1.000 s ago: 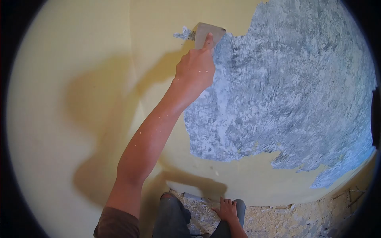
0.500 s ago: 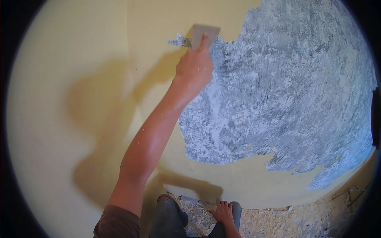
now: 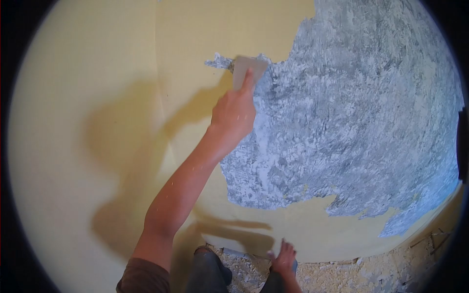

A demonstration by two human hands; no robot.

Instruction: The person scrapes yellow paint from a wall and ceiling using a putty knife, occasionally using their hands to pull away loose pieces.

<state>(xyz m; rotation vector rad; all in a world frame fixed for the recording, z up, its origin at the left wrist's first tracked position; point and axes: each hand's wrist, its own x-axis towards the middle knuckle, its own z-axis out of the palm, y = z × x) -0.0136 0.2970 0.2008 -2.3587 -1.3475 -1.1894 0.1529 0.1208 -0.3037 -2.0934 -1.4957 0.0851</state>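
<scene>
My left hand [image 3: 234,113] grips a flat, pale scraper blade [image 3: 250,69], its index finger stretched along the face. The blade lies against the wall at the upper left edge of a rough grey and white patch [image 3: 342,117], where yellow coating [image 3: 229,29] meets it. A small bared strip [image 3: 219,61] shows just left of the blade. Low in the view, my right hand [image 3: 284,258] is over my right knee with its fingers apart and nothing in them. Whether it touches the knee or the wall is unclear.
Pale chips and debris [image 3: 332,276] cover the floor along the wall's foot. My bent legs [image 3: 209,273] are close to the wall. A dark object [image 3: 462,146] stands at the right edge. Shadows of my head and arm fall on the left wall.
My left hand and the scraper have moved down the wall. My right hand, earlier resting on the knee, has shifted slightly right and up, with its fingers pointing more upward.
</scene>
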